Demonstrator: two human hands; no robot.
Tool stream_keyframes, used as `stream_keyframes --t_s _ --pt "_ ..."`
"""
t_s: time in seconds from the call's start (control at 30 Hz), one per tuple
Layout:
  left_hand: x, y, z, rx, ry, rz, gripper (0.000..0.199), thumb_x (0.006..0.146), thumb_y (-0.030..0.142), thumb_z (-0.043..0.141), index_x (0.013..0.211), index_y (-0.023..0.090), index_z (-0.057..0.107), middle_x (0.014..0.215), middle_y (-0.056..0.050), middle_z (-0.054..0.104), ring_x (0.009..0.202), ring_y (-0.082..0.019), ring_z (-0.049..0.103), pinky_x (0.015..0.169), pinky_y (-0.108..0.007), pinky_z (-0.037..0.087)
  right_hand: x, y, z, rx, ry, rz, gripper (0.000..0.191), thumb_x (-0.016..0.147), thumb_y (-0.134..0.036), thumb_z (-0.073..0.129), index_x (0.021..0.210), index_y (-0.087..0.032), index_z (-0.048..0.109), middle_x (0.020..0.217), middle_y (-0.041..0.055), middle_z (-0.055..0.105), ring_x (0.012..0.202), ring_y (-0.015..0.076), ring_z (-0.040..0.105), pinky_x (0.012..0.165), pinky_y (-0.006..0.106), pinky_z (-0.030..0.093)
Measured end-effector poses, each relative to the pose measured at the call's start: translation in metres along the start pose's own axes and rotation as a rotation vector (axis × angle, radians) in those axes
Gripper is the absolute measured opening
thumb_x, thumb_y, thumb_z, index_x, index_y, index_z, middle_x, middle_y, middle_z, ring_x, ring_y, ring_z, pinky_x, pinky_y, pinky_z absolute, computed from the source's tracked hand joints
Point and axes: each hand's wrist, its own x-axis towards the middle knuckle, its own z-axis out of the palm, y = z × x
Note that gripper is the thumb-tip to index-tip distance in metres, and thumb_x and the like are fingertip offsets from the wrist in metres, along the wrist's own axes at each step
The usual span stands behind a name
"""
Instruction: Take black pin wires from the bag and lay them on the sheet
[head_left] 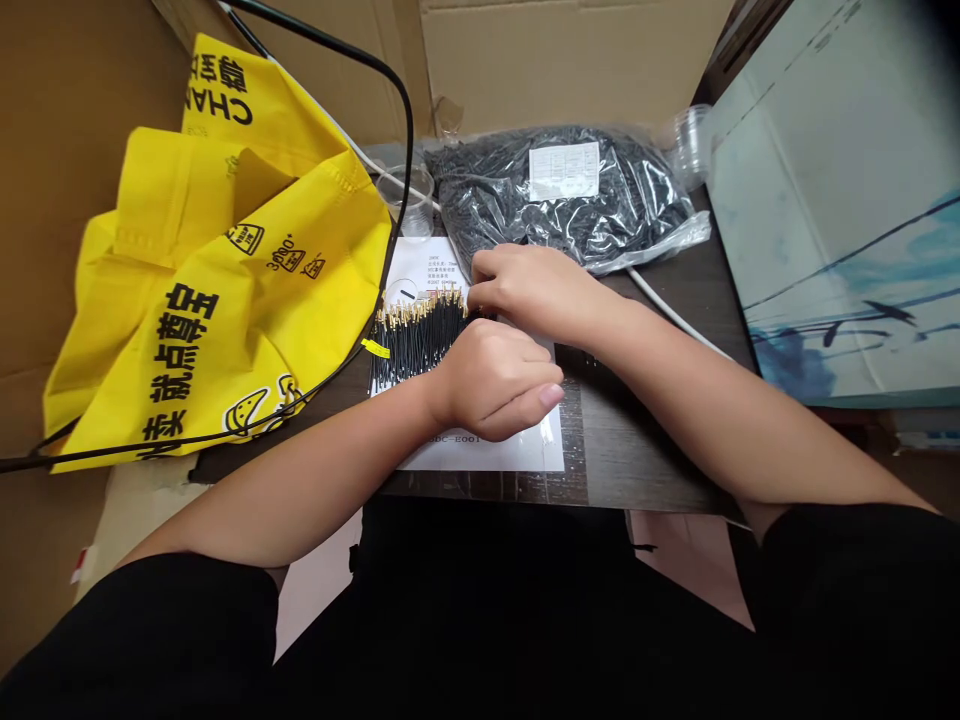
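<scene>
**Right grip (536, 290) at the gold-tipped black cables (420, 340)**

The fingers (480, 288) of the right grip are bunched together against the gold connector ends. Whether they have a cable clamped between them, I cannot tell. The left grip (491, 380) sits just below, curled with its fingers folded in, close against the right end of the cables. It is also unclear whether it holds anything.

The gold-tipped black cables lie side by side in a dense row on a white printed sheet (480, 452), with their gold ends pointing away from the person. A small yellow tag (376, 347) marks the left edge of the row. The sheet rests on a dark wood-grain bench (645, 440).

Just past the sheet lies a clear plastic bag (630, 200) packed with more black cables, with a white label (564, 170) on its face. A clear plastic cup (405, 195) stands by its left side, and a clear plastic container (690, 145) sits at its far right corner. A white cable (675, 315) runs along the bench to the right.

Farther left, a thick black cable (409, 130) arcs over a crumpled yellow tote bag (217, 300) with black Chinese print. Cardboard (540, 50) lines the back, and a pale blue printed carton (832, 200) stands to the right.
</scene>
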Motion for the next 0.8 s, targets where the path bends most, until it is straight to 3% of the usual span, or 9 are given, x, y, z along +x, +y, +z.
stream_keyframes --t_s 0.27,0.4,0.57,0.67,0.8 --pt "-0.003 -0.003 -0.003 -0.001 0.078 -0.095 0.05 0.098 0.037 0.018 0.056 0.021 0.04 0.052 -0.002 0.046 0.049 -0.014 0.04 0.053 -0.034 0.032 0.0 0.002 -0.005 -0.02 0.021 -0.044 0.02 0.092 -0.017 0.049 0.085 -0.019 0.068 0.092 0.0049 0.062 0.083 0.016 0.052 0.063 0.031 0.028" --pt "-0.005 -0.004 -0.001 -0.016 0.222 -0.234 0.048 0.099 0.037 0.021 0.059 0.021 0.041 0.055 -0.002 0.045 0.053 -0.015 0.041 0.058 -0.035 0.034 -0.003 0.009 -0.014 0.1 0.03 0.018 0.02 0.091 -0.019 0.051 0.083 -0.02 0.07 0.082 0.0031 0.063 0.077 0.0151 0.056 0.064 0.03 0.032" --pt "0.001 -0.006 0.001 0.073 0.437 -0.467 0.033 0.098 0.039 0.042 0.072 0.021 0.051 0.071 -0.004 0.052 0.073 -0.018 0.051 0.073 -0.037 0.04 -0.013 0.025 -0.036 0.307 0.093 0.075 0.013 0.085 -0.029 0.063 0.08 -0.021 0.072 0.078 0.0028 0.067 0.081 0.0193 0.062 0.071 0.033 0.041" --pt "0.004 -0.01 0.004 0.033 0.461 -0.586 0.027 0.096 0.047 0.048 0.091 0.022 0.057 0.094 -0.007 0.059 0.096 -0.023 0.054 0.091 -0.043 0.04 -0.021 0.028 -0.058 0.366 0.077 0.11 0.006 0.08 -0.027 0.07 0.077 -0.022 0.072 0.074 -0.0003 0.067 0.078 0.0176 0.062 0.072 0.034 0.044" --pt "0.004 -0.013 0.006 0.056 0.399 -0.641 0.026 0.097 0.046 0.048 0.095 0.022 0.058 0.096 -0.006 0.062 0.095 -0.022 0.056 0.094 -0.042 0.038 -0.028 0.019 -0.081 0.342 -0.002 0.187 0.004 0.077 -0.018 0.07 0.074 -0.02 0.07 0.066 -0.0045 0.063 0.068 0.01 0.057 0.067 0.03 0.042"
